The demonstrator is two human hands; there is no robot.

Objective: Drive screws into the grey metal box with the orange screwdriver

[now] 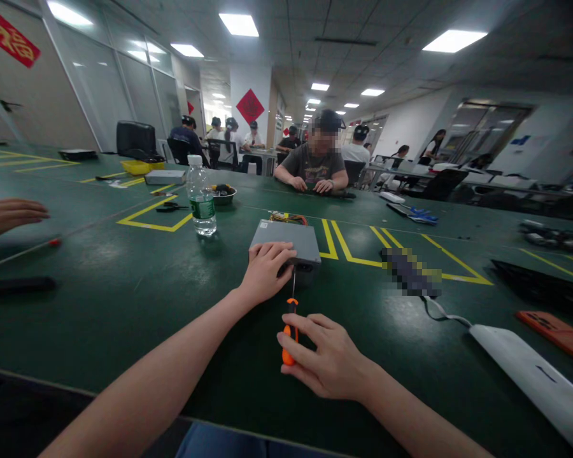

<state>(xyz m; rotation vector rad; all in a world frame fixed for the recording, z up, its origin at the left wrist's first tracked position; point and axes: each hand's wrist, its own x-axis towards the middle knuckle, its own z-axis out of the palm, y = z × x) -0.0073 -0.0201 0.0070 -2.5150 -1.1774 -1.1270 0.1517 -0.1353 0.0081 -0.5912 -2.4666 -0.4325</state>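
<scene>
On the near side of the grey box (303, 238), our right hand (337, 359) is clamping the screwdriver (289, 356) between thumb and fingertips, with the palm standing off the handle. The shaft is pointing away from us at the box's near face, close to the socket (306, 268); whether the tip is sitting in a screw, we cannot tell. To work well here, we are probably best off lining the shaft up squarely with that face, pushing gently along it and turning with the fingers alone, as a slanting tip is more likely to slip.

Our left hand (267, 270) is lying over the box's top at its near left part, fingers slightly apart and not closing around it, thumb by the near edge. It is bracing the box on the table (148, 286), we judge, and the thumb is needing care, being so near the shaft.

Behind the box, wires (289, 219) are bunching up. Left of it, a bottle (202, 202) is standing well apart, and beyond the box a person (318, 165) is sitting
</scene>
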